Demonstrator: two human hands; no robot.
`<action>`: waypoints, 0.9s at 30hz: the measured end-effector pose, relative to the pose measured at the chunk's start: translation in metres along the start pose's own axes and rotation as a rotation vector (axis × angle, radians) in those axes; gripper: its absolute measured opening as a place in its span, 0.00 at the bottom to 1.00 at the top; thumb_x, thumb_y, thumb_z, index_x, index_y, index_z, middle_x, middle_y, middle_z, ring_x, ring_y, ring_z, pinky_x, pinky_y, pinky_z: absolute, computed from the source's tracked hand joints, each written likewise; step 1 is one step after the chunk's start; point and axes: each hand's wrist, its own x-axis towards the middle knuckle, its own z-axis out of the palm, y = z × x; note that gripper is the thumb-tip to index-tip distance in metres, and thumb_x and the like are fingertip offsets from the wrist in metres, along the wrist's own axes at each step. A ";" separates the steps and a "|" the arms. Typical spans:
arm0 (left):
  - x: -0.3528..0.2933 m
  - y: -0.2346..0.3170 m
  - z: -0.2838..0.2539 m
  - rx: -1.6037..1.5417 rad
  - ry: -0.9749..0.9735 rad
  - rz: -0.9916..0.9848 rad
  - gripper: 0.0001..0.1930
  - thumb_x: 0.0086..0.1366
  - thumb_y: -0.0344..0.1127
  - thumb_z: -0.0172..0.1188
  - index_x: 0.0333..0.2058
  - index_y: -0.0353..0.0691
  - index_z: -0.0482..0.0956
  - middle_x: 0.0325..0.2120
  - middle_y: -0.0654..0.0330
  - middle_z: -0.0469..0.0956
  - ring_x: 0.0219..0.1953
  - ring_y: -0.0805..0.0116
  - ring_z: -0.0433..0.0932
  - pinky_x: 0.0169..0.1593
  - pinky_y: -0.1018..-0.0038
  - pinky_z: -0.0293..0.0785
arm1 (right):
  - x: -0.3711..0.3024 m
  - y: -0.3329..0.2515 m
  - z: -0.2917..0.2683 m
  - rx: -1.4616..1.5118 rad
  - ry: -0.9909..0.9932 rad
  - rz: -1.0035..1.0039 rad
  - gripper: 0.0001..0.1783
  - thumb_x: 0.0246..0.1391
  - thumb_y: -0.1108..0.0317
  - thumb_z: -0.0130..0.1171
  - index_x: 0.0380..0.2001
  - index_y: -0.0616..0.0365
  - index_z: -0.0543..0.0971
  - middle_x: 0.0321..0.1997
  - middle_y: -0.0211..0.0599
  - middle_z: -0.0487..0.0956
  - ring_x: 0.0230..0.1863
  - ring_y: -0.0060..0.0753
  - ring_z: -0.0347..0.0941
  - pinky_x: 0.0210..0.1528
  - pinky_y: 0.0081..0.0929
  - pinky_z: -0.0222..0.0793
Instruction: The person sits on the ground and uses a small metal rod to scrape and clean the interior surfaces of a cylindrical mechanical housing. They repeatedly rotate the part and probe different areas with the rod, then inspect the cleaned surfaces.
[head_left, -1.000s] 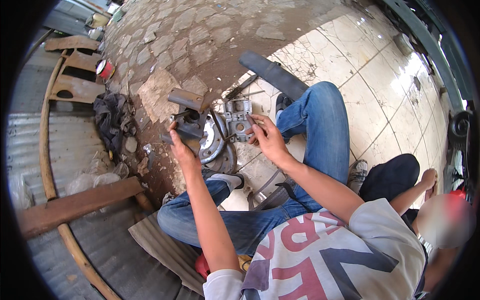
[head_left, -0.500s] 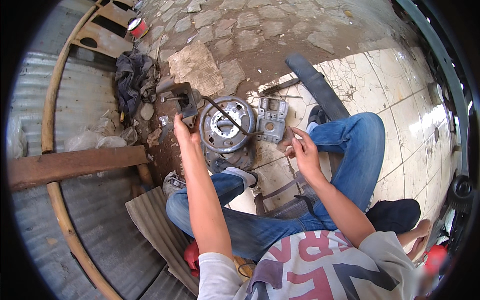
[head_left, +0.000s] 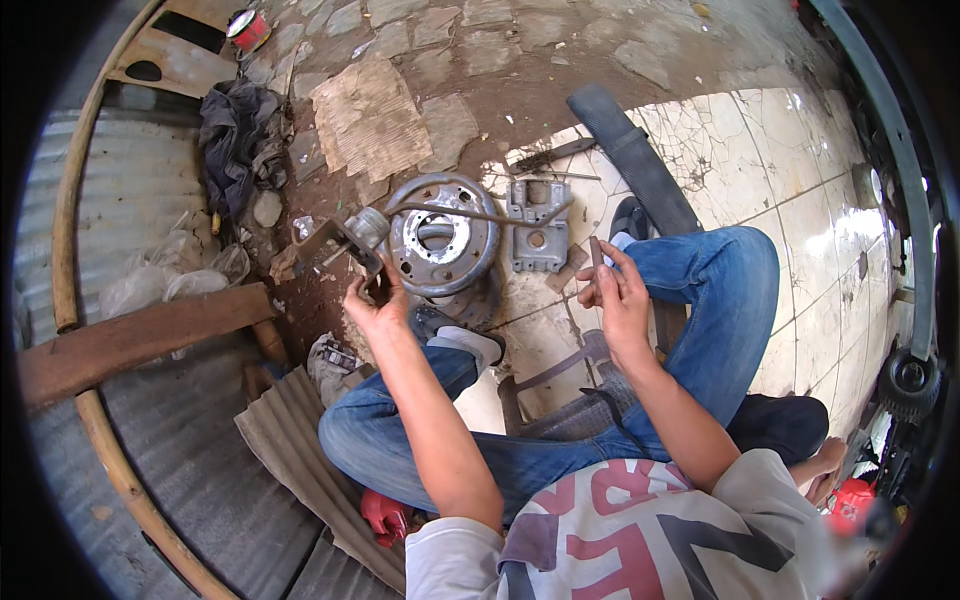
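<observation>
My left hand (head_left: 378,300) grips a metal bracket (head_left: 345,243) by its near end. Joined to that bracket are a round grey cylinder (head_left: 368,228) and a long bent rod (head_left: 470,212), which reaches right across the wheel rim and the casting. In my right hand (head_left: 622,300), thumb and fingers pinch a small flat brown strip (head_left: 596,252) held upright; its exact kind is unclear. The grey steel wheel rim (head_left: 480,245) lies on another metal part between my feet. Beside it sits a grey cast metal block (head_left: 540,250) with holes.
Corrugated metal sheets (head_left: 150,200) and a wooden beam (head_left: 150,335) border the left. Dark cloth (head_left: 235,145) and flat cardboard (head_left: 368,115) lie ahead. A long black strip (head_left: 640,165) crosses the cracked tiles (head_left: 740,150). Another person's bare foot (head_left: 828,455) shows at right.
The bracket has turned in my left hand, so its rod swung from slanting toward me to nearly level. My right hand has lifted slightly, and the strip now points up.
</observation>
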 end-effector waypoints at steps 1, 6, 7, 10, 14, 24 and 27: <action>0.009 -0.008 -0.006 -0.057 0.046 -0.028 0.18 0.58 0.27 0.44 0.45 0.22 0.72 0.42 0.40 0.78 0.44 0.44 0.81 0.50 0.53 0.83 | -0.001 -0.001 0.000 0.007 0.007 0.008 0.22 0.69 0.67 0.47 0.63 0.61 0.64 0.38 0.40 0.81 0.30 0.20 0.75 0.35 0.19 0.73; 0.036 -0.079 -0.049 -0.211 0.103 -0.043 0.18 0.68 0.34 0.42 0.45 0.30 0.77 0.40 0.46 0.81 0.41 0.49 0.82 0.47 0.56 0.84 | 0.001 0.016 -0.004 -0.006 -0.025 -0.008 0.22 0.69 0.65 0.47 0.63 0.59 0.64 0.38 0.39 0.81 0.29 0.19 0.75 0.33 0.18 0.71; 0.036 -0.092 -0.053 -0.205 0.151 -0.055 0.18 0.69 0.36 0.41 0.45 0.31 0.78 0.40 0.47 0.81 0.41 0.50 0.83 0.46 0.56 0.85 | 0.001 0.017 -0.006 -0.004 -0.015 -0.002 0.22 0.69 0.65 0.47 0.63 0.59 0.64 0.38 0.39 0.82 0.29 0.19 0.75 0.33 0.18 0.71; 0.050 -0.119 -0.075 -0.193 0.237 -0.047 0.19 0.69 0.37 0.40 0.45 0.33 0.78 0.39 0.49 0.81 0.41 0.50 0.83 0.45 0.56 0.85 | 0.001 0.018 -0.009 -0.011 -0.015 0.009 0.23 0.69 0.66 0.48 0.63 0.59 0.64 0.39 0.39 0.82 0.29 0.19 0.76 0.33 0.19 0.72; 0.065 -0.141 -0.094 -0.201 0.314 -0.049 0.21 0.69 0.41 0.40 0.47 0.31 0.76 0.42 0.47 0.80 0.42 0.49 0.82 0.46 0.57 0.85 | 0.002 0.025 -0.007 0.013 -0.039 -0.005 0.22 0.68 0.68 0.50 0.61 0.61 0.65 0.40 0.42 0.82 0.29 0.21 0.76 0.34 0.19 0.72; 0.076 -0.141 -0.103 -0.197 0.420 -0.140 0.25 0.69 0.46 0.43 0.47 0.28 0.76 0.42 0.45 0.79 0.41 0.47 0.82 0.42 0.61 0.87 | -0.004 0.027 -0.001 -0.027 -0.085 0.031 0.18 0.66 0.71 0.51 0.56 0.65 0.66 0.44 0.45 0.82 0.30 0.24 0.78 0.38 0.22 0.72; 0.081 -0.132 -0.103 -0.118 0.306 -0.165 0.34 0.68 0.56 0.44 0.56 0.26 0.66 0.48 0.38 0.76 0.48 0.44 0.80 0.50 0.57 0.82 | -0.004 0.028 0.002 0.007 -0.107 0.037 0.17 0.66 0.70 0.52 0.55 0.66 0.68 0.44 0.45 0.82 0.31 0.24 0.79 0.37 0.22 0.73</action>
